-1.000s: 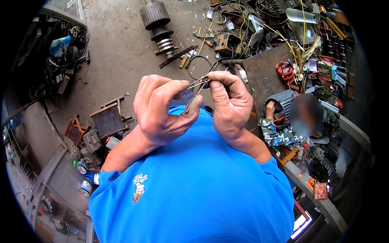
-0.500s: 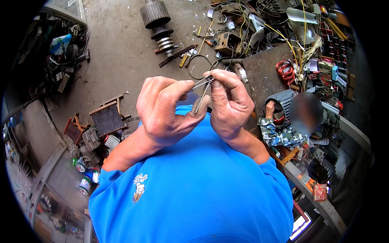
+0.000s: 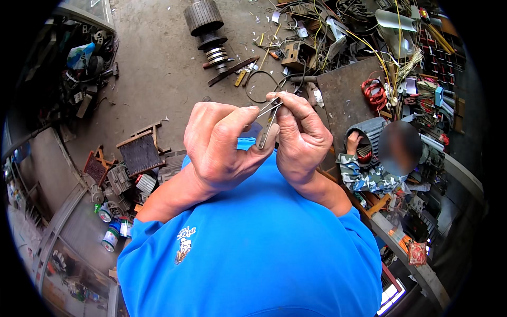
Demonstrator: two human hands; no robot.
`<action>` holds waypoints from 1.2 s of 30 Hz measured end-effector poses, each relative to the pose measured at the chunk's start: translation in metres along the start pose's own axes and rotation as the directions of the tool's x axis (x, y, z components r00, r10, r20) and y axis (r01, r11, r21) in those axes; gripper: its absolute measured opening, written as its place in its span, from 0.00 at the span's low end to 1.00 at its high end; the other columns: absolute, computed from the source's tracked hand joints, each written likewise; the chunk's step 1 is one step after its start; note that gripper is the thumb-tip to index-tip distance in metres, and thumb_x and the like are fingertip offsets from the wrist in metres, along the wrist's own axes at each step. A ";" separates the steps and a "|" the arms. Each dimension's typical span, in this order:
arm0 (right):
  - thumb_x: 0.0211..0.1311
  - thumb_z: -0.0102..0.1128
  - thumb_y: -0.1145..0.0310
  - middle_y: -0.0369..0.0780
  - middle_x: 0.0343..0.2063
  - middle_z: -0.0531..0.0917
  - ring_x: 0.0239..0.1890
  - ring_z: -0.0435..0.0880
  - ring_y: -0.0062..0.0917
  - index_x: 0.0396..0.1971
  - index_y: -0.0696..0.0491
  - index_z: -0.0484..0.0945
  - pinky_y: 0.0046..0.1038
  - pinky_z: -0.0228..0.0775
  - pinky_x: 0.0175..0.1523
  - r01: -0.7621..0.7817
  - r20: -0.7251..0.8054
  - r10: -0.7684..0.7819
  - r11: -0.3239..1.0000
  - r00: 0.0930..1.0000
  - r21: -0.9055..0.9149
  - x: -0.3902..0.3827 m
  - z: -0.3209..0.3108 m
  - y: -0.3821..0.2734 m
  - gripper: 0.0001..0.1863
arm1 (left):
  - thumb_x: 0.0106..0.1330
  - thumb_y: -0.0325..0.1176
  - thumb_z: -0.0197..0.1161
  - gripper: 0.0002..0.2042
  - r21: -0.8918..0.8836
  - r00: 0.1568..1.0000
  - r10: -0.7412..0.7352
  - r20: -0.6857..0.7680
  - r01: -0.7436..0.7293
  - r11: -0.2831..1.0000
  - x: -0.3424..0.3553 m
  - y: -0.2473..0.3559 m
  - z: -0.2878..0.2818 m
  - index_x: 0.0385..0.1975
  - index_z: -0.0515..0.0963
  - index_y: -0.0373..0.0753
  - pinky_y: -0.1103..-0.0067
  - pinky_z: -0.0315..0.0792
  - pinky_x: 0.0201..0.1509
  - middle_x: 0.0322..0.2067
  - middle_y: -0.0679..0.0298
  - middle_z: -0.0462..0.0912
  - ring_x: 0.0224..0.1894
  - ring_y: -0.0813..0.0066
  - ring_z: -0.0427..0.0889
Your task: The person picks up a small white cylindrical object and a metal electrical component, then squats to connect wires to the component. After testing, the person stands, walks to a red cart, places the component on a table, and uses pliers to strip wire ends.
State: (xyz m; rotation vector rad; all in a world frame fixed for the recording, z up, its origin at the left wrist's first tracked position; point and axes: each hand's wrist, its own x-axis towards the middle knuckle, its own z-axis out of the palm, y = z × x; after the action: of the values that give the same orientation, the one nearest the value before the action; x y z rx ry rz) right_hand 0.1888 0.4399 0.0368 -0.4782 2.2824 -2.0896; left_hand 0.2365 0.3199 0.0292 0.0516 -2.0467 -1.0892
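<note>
Small metal nail clippers point(image 3: 269, 124) sit between my two hands in front of my chest, their thin arms spread in a narrow V. My left hand point(image 3: 219, 140) grips them, the index fingertip at the upper arms and the thumb against the slotted lever. My right hand point(image 3: 302, 138) is closed, with its index fingertip and thumb at the dark head of the clippers. Those fingertips partly hide the head.
A motor rotor point(image 3: 205, 24) lies on the floor ahead. At right, a co-worker in a camouflage sleeve point(image 3: 359, 171) reaches into a grey motor housing point(image 3: 372, 129) beside a metal plate point(image 3: 343, 90). Wires and scrap crowd the far right; cans point(image 3: 111, 238) stand at left.
My left hand has shifted slightly right, toward my right hand, and the lever end of the clippers has moved with it. My right hand has barely moved.
</note>
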 end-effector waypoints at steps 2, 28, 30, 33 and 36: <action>0.55 0.59 0.82 0.42 0.33 0.82 0.34 0.79 0.23 0.35 0.60 0.79 0.21 0.71 0.39 0.002 0.004 -0.002 1.000 1.000 -0.014 0.000 -0.002 0.000 0.07 | 0.45 0.34 0.73 0.19 0.000 1.000 0.009 0.001 -0.009 1.000 0.000 0.001 0.001 0.35 0.73 0.36 0.78 0.64 0.23 0.21 0.66 0.75 0.21 0.73 0.73; 0.57 0.53 0.83 0.42 0.39 0.80 0.37 0.77 0.20 0.40 0.62 0.78 0.21 0.70 0.42 -0.077 0.084 0.076 0.997 0.994 0.009 -0.001 -0.007 -0.011 0.11 | 0.43 0.21 0.71 0.18 -0.189 0.985 -0.165 -0.048 0.153 0.970 0.003 -0.007 0.001 0.36 0.73 0.33 0.81 0.69 0.22 0.26 0.58 0.76 0.22 0.73 0.74; 0.59 0.50 0.82 0.42 0.41 0.79 0.39 0.76 0.20 0.42 0.62 0.77 0.20 0.69 0.45 -0.186 0.108 0.175 0.977 0.979 0.105 0.001 -0.009 -0.015 0.12 | 0.40 0.23 0.72 0.20 -0.177 0.989 -0.142 -0.040 0.132 0.975 0.004 -0.006 0.001 0.36 0.73 0.35 0.81 0.68 0.22 0.25 0.60 0.75 0.22 0.74 0.73; 0.60 0.48 0.82 0.42 0.43 0.77 0.43 0.75 0.20 0.45 0.63 0.75 0.20 0.67 0.50 -0.230 0.167 0.202 0.958 0.965 0.174 0.002 -0.010 -0.013 0.14 | 0.37 0.24 0.72 0.21 -0.102 0.994 -0.110 0.025 0.112 0.988 0.001 -0.003 -0.001 0.35 0.74 0.37 0.80 0.66 0.23 0.23 0.62 0.74 0.22 0.73 0.72; 0.60 0.47 0.82 0.43 0.46 0.76 0.46 0.73 0.20 0.48 0.63 0.74 0.20 0.66 0.52 -0.227 0.200 0.188 0.955 0.962 0.193 0.000 -0.009 -0.012 0.15 | 0.40 0.22 0.72 0.22 -0.088 0.998 -0.038 0.050 0.043 0.995 0.000 -0.007 -0.001 0.38 0.72 0.33 0.84 0.68 0.24 0.26 0.59 0.75 0.23 0.76 0.72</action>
State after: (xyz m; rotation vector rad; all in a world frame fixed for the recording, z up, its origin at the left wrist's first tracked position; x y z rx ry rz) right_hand 0.1894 0.4474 0.0492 -0.3805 1.8925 -2.0635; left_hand 0.2349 0.3149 0.0247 0.0224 -2.0452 -1.2160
